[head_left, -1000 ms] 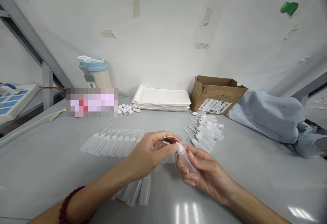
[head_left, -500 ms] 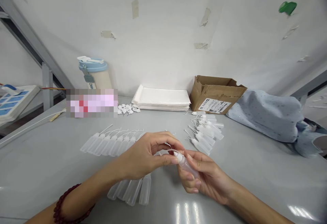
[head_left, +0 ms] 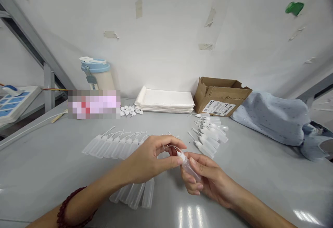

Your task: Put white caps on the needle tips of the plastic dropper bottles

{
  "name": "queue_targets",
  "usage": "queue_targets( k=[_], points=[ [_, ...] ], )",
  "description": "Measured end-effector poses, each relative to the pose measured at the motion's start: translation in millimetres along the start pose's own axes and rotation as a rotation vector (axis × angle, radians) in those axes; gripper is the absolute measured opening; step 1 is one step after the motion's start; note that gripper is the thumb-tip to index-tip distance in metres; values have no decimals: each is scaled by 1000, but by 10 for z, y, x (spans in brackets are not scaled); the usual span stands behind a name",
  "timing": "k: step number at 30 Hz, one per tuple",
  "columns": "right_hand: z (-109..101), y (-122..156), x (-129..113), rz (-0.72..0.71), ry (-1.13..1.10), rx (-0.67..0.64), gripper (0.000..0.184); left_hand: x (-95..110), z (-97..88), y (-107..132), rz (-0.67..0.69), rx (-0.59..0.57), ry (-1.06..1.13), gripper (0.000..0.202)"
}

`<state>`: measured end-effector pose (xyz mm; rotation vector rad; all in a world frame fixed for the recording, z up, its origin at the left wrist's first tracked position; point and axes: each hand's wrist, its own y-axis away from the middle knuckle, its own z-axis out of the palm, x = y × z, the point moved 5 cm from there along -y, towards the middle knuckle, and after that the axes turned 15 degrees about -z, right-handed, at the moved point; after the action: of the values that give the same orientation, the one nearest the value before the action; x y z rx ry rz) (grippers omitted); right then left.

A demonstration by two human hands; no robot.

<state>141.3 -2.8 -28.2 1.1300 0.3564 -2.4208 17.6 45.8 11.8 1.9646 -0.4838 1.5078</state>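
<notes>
Gray tabletop (head_left: 260,151); nearer than the cardboard box (head_left: 221,96), right hand (head_left: 208,172) grips a dropper bottle (head_left: 191,171), left hand (head_left: 153,157) pinches its cap (head_left: 181,157) — likely light, squeezable; best held just below.

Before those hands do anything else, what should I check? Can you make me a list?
1. Plastic squeeze bottle gripped by the right hand: ok.
2. Left hand at the bottle's white cap: ok.
3. Cap fastened tight: cannot tell.
4. Tops of the nearest bottles in plain sight: not ok, the left arm covers some.
5. Cardboard box clear of both hands: ok.
</notes>
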Motion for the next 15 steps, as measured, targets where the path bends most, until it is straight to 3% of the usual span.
queue_targets(
  k=[8,15],
  points=[
    [-46,-13,-5,-93,257,35,23,-27,-3,-11,-64,79,-106,14],
    [24,32,-56,-100,551,3,26,-93,-5,-30,-200,22,-46,20]
  ],
)
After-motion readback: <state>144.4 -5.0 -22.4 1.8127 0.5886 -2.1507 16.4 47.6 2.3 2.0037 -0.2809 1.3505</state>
